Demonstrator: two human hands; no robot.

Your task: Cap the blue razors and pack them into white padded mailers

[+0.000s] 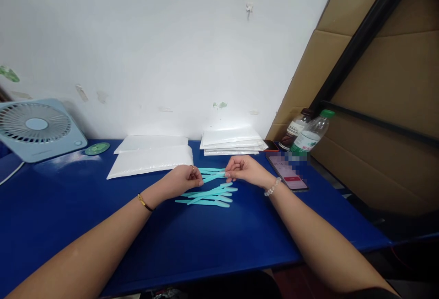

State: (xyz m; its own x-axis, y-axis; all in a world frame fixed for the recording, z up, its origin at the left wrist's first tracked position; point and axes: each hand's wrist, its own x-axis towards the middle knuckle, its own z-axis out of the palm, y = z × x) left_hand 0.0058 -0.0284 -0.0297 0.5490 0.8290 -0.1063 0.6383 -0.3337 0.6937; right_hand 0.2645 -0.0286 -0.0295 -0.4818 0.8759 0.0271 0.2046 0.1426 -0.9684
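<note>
Between my two hands is a turquoise eyebrow razor [213, 178], slim and slightly slanted. My left hand [185, 180] pinches its left end with thumb and finger, while the fingers of my right hand [242, 171] are closed on its right end. Just behind it lie more turquoise razors [207, 170], partly covered by my hands. Nearer to me, several loose razors [209, 196] lie crossed over each other on the blue table [206, 239], their narrow handles mostly to the left.
White padded envelopes [151, 159] lie behind my left hand, and a stack of them [231, 141] by the wall. A light blue fan [43, 127] and a green disc [97, 148] are at left. A phone [288, 171] and two bottles [310, 136] stand at right by cardboard [377, 152].
</note>
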